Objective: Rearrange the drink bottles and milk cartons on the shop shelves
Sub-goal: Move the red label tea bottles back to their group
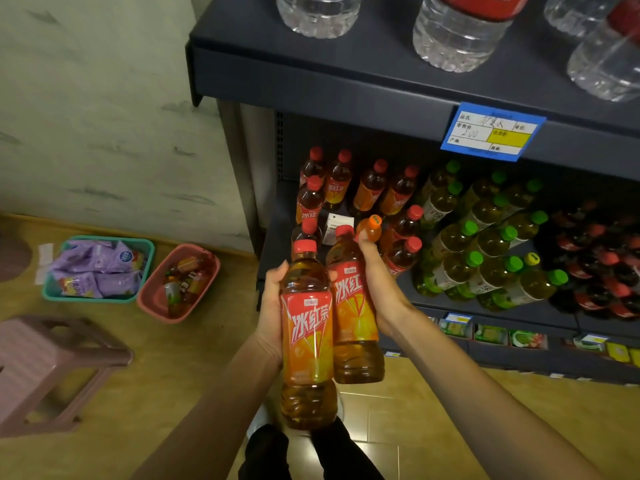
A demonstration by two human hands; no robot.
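My left hand grips a red-capped iced tea bottle with an orange label, held upright in front of the shelf. My right hand grips a second iced tea bottle of the same kind, right beside the first. Behind them on the dark middle shelf stand several more iced tea bottles. A small orange-capped bottle and a white milk carton sit among them. Green-capped tea bottles fill the shelf's middle, and dark red-capped bottles its right.
Large clear water bottles stand on the upper shelf above a blue price tag. On the floor to the left are a green basket of snack packs, a pink basket and a pink stool. Small boxes line the lowest shelf.
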